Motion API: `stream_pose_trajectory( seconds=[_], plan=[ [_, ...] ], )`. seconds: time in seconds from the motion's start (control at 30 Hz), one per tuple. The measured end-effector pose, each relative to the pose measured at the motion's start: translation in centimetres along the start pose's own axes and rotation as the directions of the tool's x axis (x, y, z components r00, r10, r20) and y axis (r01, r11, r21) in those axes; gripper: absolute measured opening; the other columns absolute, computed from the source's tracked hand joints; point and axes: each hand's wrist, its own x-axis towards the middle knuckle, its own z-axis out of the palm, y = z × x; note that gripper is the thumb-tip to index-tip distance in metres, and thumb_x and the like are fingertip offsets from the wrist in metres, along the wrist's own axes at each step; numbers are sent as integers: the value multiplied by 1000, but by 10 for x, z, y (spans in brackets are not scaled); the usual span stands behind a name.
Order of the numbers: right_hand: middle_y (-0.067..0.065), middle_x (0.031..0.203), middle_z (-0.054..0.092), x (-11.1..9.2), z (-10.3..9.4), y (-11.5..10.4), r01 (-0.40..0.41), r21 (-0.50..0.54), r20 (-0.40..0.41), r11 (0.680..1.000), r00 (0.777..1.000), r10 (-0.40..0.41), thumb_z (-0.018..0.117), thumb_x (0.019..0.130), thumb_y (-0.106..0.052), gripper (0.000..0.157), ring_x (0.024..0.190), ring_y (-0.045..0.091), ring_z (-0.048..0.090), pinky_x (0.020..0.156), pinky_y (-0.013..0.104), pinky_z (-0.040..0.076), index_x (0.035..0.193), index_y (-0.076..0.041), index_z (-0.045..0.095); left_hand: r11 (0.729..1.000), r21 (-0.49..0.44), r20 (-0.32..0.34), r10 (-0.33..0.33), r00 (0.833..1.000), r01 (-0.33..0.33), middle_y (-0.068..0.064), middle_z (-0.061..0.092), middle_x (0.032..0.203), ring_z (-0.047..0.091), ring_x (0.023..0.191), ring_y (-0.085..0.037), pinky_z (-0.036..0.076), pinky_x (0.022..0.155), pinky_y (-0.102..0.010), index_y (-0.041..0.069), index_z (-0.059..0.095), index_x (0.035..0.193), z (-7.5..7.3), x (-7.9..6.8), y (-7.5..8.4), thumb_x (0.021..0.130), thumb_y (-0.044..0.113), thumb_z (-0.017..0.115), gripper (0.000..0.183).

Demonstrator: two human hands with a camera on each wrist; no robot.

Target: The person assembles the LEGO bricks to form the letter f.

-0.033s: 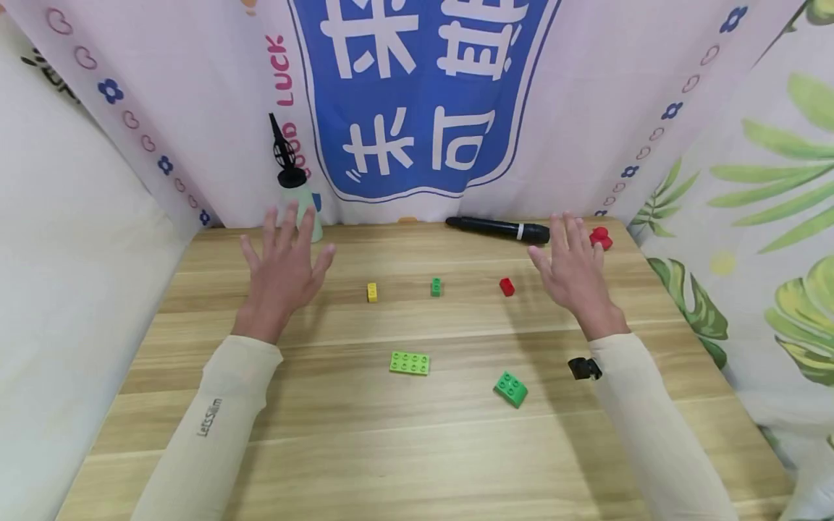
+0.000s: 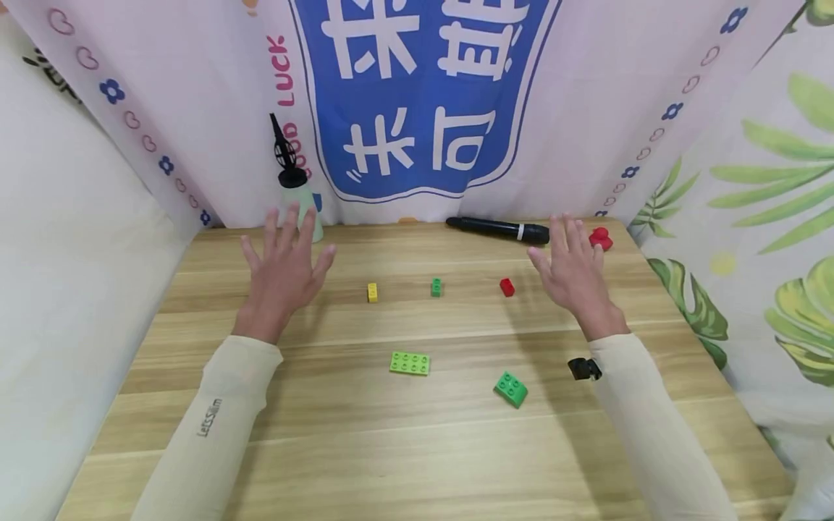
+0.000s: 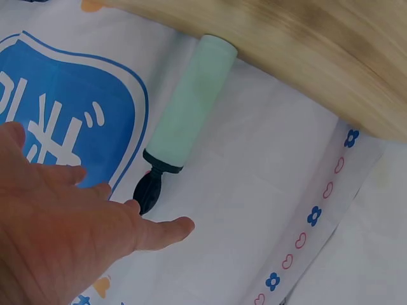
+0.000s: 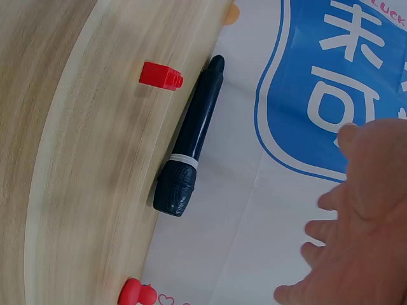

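Observation:
My left hand (image 2: 281, 278), fingers spread and holding nothing, is raised over the left of the table. Its fingertips overlap a pale green cylinder (image 3: 194, 105) with a black nozzle in the head view. On the other side, my right hand (image 2: 576, 271) is likewise spread and holds nothing. The small red brick (image 2: 507, 287) is left of it. A small yellow brick (image 2: 372, 292) and a small green brick (image 2: 436, 287) share that row. Nearer me lie a flat lime-green brick (image 2: 410, 363) with several studs and a green brick (image 2: 511, 389) with a sloped side.
A black microphone (image 2: 498, 229) with a white ring lies along the table's back edge. Beside it, at the back right corner, is a small red toy (image 2: 601, 239). Printed cloth (image 2: 573, 108) hangs behind the wooden table (image 2: 365, 463). A black clip (image 2: 584, 368) sits at the right sleeve.

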Motion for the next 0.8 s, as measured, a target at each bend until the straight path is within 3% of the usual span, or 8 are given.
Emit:
stream_pose_trajectory(
  seconds=[0.2,0.37,0.53,0.67,0.8],
  plan=[
    [22,181,-1,-1,0,-4,18,25,-16,1000,1000,-17,31,115,-56,80,167,50,-2,124,83,2,173,-10,2,1000,0,7,-9,1000,9,-9,-3,183,-8,168,-43,-3,118,-90,19,6,175,0,-4,0,114,58,31,76],
    [27,178,8,-8,3,-1,98,82,-85,992,992,-91,51,113,-43,78,164,53,9,124,82,11,170,-4,17,999,-37,33,-3,999,4,-12,5,183,1,168,-45,4,119,-89,18,8,174,7,-4,2,113,54,39,77],
    [34,164,34,-19,12,4,137,126,-119,982,985,-122,67,107,-23,58,152,55,33,122,74,30,152,8,47,979,-203,168,36,985,-1,-23,24,177,21,163,-49,20,126,-78,4,21,170,35,5,-1,110,36,59,78],
    [34,149,51,-27,22,9,128,185,-86,974,990,-113,64,107,-19,44,138,52,49,114,71,42,142,8,59,925,-378,307,80,948,44,-30,42,164,42,153,-48,34,127,-63,-1,33,164,65,17,-6,105,26,70,74],
    [27,127,68,-32,35,12,152,287,-23,946,988,-151,62,108,-16,32,116,42,65,100,61,56,130,6,68,886,-459,354,114,928,67,-27,56,152,55,142,-42,45,122,-55,0,47,155,88,26,-10,101,23,76,66]
  ],
)
